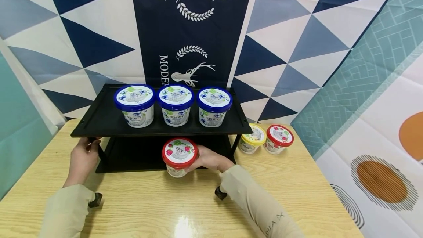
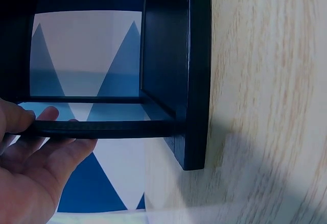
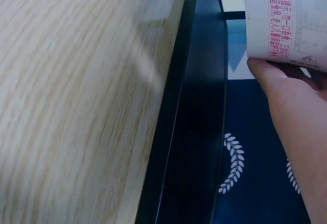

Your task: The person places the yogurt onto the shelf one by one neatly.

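Note:
My right hand (image 1: 209, 158) grips a white tub with a red lid and strawberry pictures (image 1: 179, 152) from its right side. The tub is held upright at the front edge of the lower shelf (image 1: 132, 155) of a black two-tier rack. In the right wrist view, the tub's printed white side (image 3: 286, 25) shows above the hand (image 3: 291, 101). At the rack's left end, my left hand (image 1: 80, 159) holds the front post (image 2: 107, 129), with thumb and fingers on either side of it in the left wrist view.
Three blue-lidded tubs, left (image 1: 134, 100), middle (image 1: 175, 100) and right (image 1: 214, 102), stand in a row on the upper shelf (image 1: 99, 120). Right of the rack, a yellow-lidded tub (image 1: 252, 137) and another red-lidded tub (image 1: 279, 137) stand on the wooden table (image 1: 142, 201). Patterned cloth (image 1: 281, 47) hangs behind.

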The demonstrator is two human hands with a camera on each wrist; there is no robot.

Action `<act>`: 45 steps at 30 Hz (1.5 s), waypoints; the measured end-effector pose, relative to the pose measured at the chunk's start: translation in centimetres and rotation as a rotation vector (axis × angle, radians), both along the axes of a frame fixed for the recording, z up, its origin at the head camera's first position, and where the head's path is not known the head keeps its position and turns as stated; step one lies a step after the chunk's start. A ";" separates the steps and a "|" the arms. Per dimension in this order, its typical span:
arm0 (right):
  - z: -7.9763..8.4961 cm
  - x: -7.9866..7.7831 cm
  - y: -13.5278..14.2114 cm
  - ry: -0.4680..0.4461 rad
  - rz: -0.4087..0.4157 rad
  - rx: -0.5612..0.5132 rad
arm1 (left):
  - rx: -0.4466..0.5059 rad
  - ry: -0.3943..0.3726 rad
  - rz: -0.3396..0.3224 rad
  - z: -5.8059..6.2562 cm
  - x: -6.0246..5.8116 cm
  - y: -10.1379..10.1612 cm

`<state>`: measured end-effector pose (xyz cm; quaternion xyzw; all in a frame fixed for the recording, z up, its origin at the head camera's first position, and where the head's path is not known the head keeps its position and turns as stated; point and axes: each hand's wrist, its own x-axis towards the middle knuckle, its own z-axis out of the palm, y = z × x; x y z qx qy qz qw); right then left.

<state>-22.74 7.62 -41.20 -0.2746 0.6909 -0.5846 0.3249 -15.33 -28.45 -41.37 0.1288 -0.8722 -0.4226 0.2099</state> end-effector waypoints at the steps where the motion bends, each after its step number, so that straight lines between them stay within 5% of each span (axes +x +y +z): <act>1: 0.0 0.0 -0.1 0.001 -0.002 0.002 | -0.001 0.001 0.001 0.0 0.0 0.0; 45: -1.4 -0.7 -4.0 0.056 0.007 0.005 | 0.028 -0.013 -0.029 -0.2 -0.1 -0.3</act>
